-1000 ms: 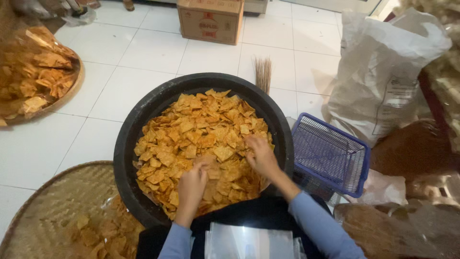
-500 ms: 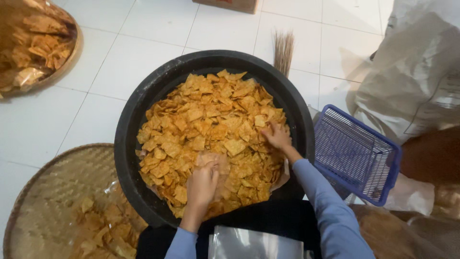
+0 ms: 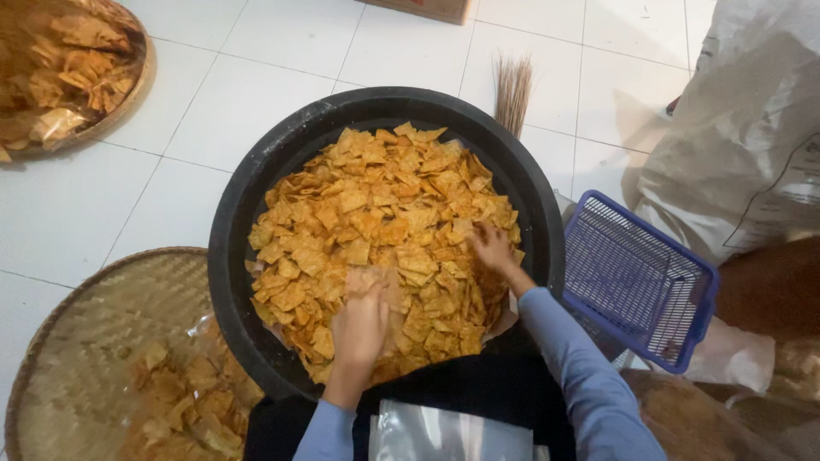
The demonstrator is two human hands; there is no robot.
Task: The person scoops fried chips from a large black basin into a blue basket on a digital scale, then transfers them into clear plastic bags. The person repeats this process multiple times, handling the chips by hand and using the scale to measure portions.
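Over 1 black tub (image 3: 256, 196) of chips (image 3: 376, 205), 2 hands: left hand (image 3: 360, 320) clutching chips, right hand (image 3: 491, 248) fingers apart, 2 woven trays (image 3: 94, 307).

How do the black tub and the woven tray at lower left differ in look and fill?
The black tub is deep, smooth and heaped with golden chips; the woven tray is shallow, tan and only partly covered. Both hands, left hand and right hand, are in the tub, none on the tray. Both are round and hold chips.

A blue basket (image 3: 636, 277) sits by a big white sack (image 3: 743, 137). A little broom (image 3: 512, 85) lies on the white floor (image 3: 256, 77). Two flat woven trays (image 3: 94, 341) hold more chips.
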